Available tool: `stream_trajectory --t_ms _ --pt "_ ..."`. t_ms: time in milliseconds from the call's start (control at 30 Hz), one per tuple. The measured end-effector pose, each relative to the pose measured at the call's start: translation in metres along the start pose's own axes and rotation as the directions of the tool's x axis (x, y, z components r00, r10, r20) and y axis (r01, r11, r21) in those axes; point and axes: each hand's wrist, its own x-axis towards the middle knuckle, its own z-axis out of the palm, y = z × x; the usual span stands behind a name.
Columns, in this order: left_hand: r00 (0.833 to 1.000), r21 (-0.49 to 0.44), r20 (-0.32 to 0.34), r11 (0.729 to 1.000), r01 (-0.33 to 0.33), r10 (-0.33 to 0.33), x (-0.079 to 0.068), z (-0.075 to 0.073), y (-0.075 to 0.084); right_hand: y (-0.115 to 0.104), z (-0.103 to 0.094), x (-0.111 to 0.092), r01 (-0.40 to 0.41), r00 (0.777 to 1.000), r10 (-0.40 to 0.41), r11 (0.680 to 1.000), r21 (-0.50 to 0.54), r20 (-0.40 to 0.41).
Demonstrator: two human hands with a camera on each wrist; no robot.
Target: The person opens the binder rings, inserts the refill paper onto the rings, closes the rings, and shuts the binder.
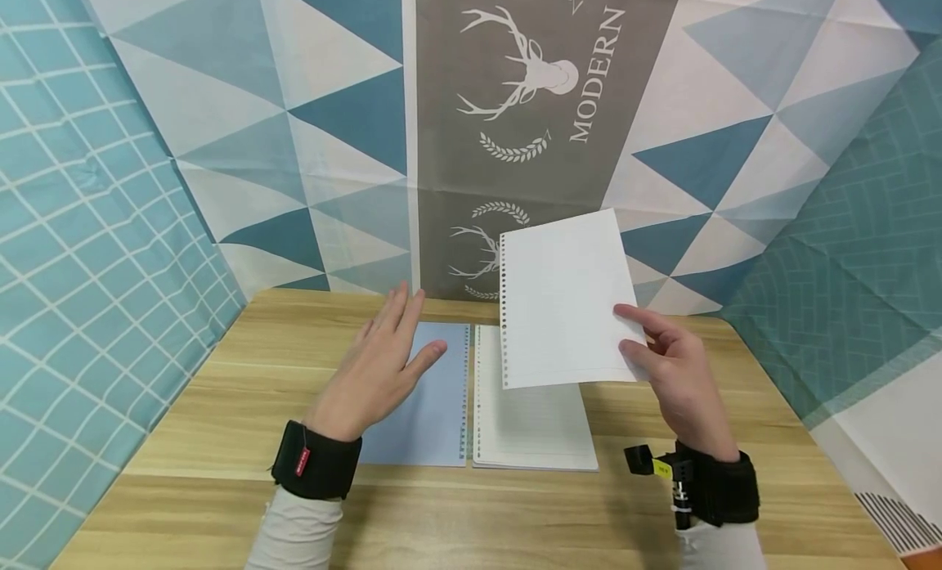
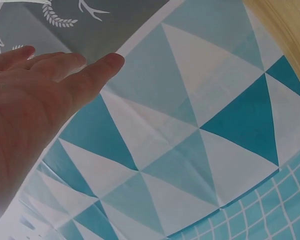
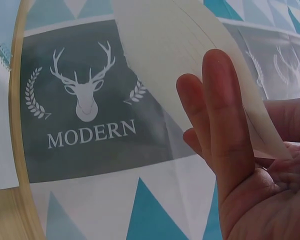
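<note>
- Head view: hole-punched sheet (image 1: 562, 304) above the paper stack (image 1: 545, 439); right grip (image 1: 680, 374) pinching its right edge, near the lower corner.
- Left grip (image 1: 375, 370): empty, fingers extended.
- Probably light, flexible, easily creased; plain edge safer to hold than the punched one.

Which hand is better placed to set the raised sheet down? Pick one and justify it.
Probably the right hand: it pinches the raised sheet by one edge, partly over the white paper stack. The left hand holds nothing, its fingers straight, near the blue cover.
</note>
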Motion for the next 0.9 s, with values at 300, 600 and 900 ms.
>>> stream_trajectory --t_ms 300,600,900 --pt "1.0 -0.005 -0.003 1.0 -0.007 0.007 0.001 0.001 -0.003 -0.007 0.008 -0.002 -0.019 0.998 0.02 1.0 -0.01 0.057" --pt "1.0 -0.005 0.002 1.0 0.002 -0.002 0.001 0.005 -0.003 -0.007 0.021 0.0 -0.081 0.988 0.096 0.99 -0.118 0.123" --pt "1.0 -0.015 0.015 1.0 -0.002 0.003 0.005 0.013 -0.011 -0.004 0.043 0.001 -0.091 0.971 0.12 0.985 -0.143 0.208"
